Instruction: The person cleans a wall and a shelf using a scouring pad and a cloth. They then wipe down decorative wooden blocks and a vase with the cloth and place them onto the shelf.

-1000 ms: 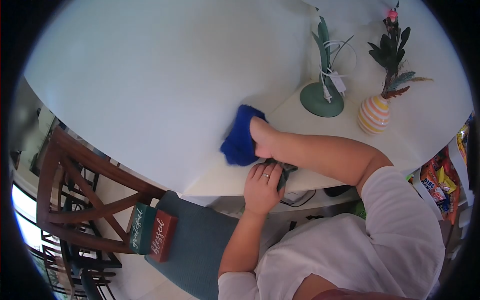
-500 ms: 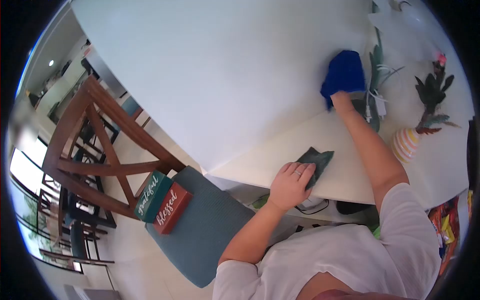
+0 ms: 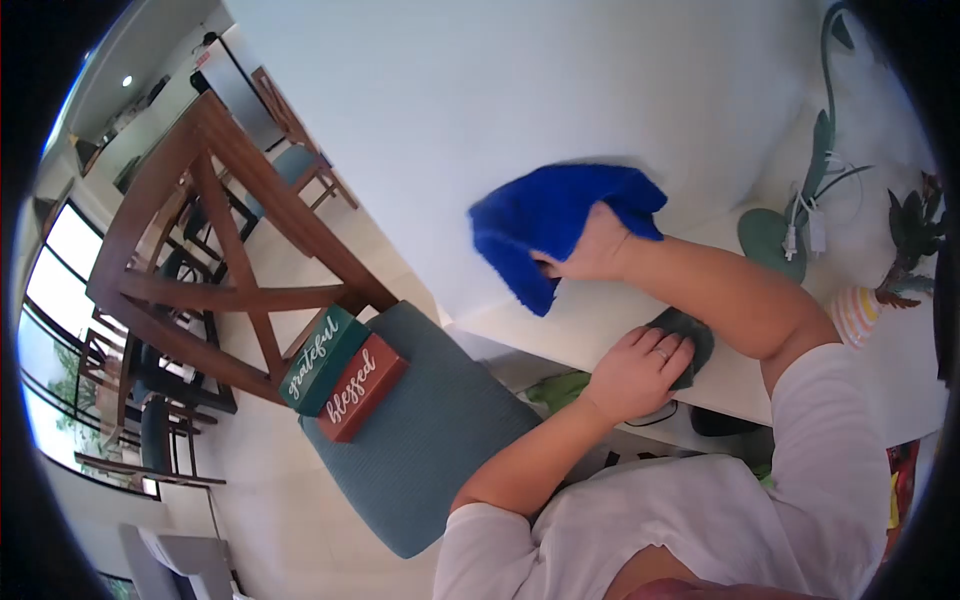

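A bright blue cloth (image 3: 555, 215) is spread against the white upright panel, gripped at its lower right by my right hand (image 3: 592, 247). Lower down, my left hand (image 3: 640, 375), with a ring on one finger, rests on the white tabletop (image 3: 550, 325) near its front edge. Its fingers are curled over a dark green cloth (image 3: 692, 345). My right forearm reaches across above the green cloth.
A green lamp base (image 3: 770, 243) with a white cord and plug stands right of my right hand. Beside it is a striped vase (image 3: 856, 315) with artificial flowers. At left, a wooden chair (image 3: 420, 430) holds green (image 3: 322, 360) and red (image 3: 362, 390) lettered blocks.
My right hand has swept the blue cloth leftward along the panel from near the lamp. My left hand keeps hold of the green cloth. The view has shifted, showing more of the room at left.
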Available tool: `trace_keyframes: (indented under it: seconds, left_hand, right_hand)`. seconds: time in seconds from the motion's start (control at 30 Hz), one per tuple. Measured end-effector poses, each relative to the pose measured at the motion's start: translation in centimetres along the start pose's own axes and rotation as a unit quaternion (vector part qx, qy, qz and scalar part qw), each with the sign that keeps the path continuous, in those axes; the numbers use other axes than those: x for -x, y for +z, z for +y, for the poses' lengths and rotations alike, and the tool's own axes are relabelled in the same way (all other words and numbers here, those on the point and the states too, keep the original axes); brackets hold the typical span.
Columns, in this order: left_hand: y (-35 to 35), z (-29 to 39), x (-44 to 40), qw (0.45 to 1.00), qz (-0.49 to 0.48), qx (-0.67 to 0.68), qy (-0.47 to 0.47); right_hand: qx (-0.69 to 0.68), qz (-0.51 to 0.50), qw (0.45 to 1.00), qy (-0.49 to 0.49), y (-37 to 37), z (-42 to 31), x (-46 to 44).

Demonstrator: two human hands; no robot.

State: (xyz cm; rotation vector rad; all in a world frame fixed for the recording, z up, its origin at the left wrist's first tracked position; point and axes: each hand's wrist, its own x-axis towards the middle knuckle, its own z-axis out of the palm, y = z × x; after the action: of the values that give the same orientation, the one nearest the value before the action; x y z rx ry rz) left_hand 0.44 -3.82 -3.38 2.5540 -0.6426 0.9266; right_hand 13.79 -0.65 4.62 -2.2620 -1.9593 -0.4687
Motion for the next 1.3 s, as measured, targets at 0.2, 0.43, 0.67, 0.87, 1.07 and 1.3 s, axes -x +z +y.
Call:
trace_keyframes:
  seconds: [0.2, 0.43, 0.67, 0.87, 1.07, 1.3]
  left_hand:
    - [0.4, 0.0, 0.0, 1.0, 0.015, -0.007, -0.009]
    - [1.2, 0.2, 1.2, 0.995, -0.009, 0.035, -0.098]
    - [-0.2, 0.1, 0.1, 1.0, 0.007, -0.026, -0.002]
    - [-0.1, 0.0, 0.0, 0.999, -0.024, 0.013, -0.035]
    - [0.3, -0.2, 0.1, 0.999, -0.017, 0.018, -0.032]
    - [0.5, -0.2, 0.2, 0.999, -0.01, 0.029, -0.028]
  right_hand:
    - [-0.029, 0.241, 0.949, -0.199, 7.2, -4.1, -4.8]
    - [-0.273, 0.053, 0.926, -0.255, 7.8, -8.0, -5.6]
    - [-0.069, 0.053, 0.94, -0.33, -1.4, -4.5, 0.0]
    - [0.082, 0.386, 0.917, -0.053, -4.8, 10.8, 6.0]
    - [0.079, 0.425, 0.9, 0.048, -5.9, 9.8, 3.6]
    - [-0.007, 0.224, 0.961, -0.163, -7.5, -2.7, -4.7]
